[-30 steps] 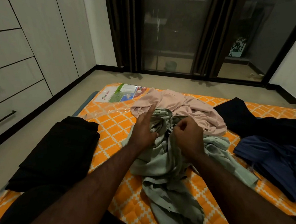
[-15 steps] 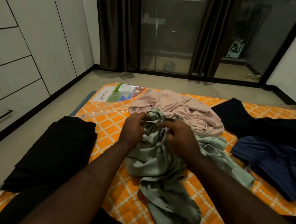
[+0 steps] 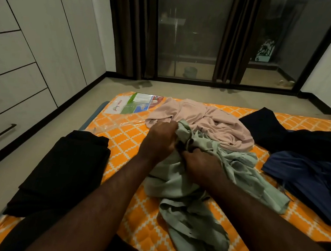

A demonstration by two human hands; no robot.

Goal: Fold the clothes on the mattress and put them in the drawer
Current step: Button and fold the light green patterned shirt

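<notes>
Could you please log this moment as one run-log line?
green shirt: crumpled | left hand: grips it | right hand: grips it | pink top, blue garment: loose on mattress | drawers: closed

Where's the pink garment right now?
The pink garment lies crumpled near the far edge of the orange mattress, centre of the head view, just behind the green garment.
</notes>
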